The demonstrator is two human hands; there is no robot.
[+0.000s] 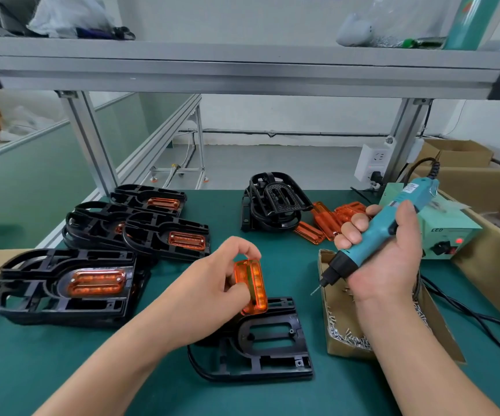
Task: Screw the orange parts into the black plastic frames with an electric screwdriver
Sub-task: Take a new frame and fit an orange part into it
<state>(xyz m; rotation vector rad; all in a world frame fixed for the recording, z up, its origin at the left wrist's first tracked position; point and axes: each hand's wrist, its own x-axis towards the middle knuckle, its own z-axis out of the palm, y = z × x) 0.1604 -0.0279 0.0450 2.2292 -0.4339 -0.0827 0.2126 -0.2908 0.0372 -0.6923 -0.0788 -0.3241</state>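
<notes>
Head view: the left hand (pixel 212 283) is curled, pinching an orange part (pixel 251 285) between thumb and fingertips. The part stands on edge, tilted, just above the far end of a black plastic frame (pixel 272 349) that lies flat on the green table (pixel 62 379) with its oblong opening unfilled. Whether the part touches the frame cannot be told.

The right hand (pixel 383 250) is clenched around a teal electric screwdriver (pixel 392 223). The tool slants down to the left, and its bit hangs over an open cardboard box (pixel 323 283) that holds loose screws (pixel 350 337). The box sits just right of the frame.

On the left of the table lie several frames with orange parts already seated; the nearest (pixel 62 283) shows a screw head at each end of its insert. At the far middle is a stack of bare black frames (pixel 272 202), with a pile of loose orange parts (pixel 326 220) beside it.

Behind the right hand stands a pale green power unit (pixel 440 238). It bears the word "LED" on its front and a lit red lamp. The white label on the screwdriver's body is too blurred to read.
</notes>
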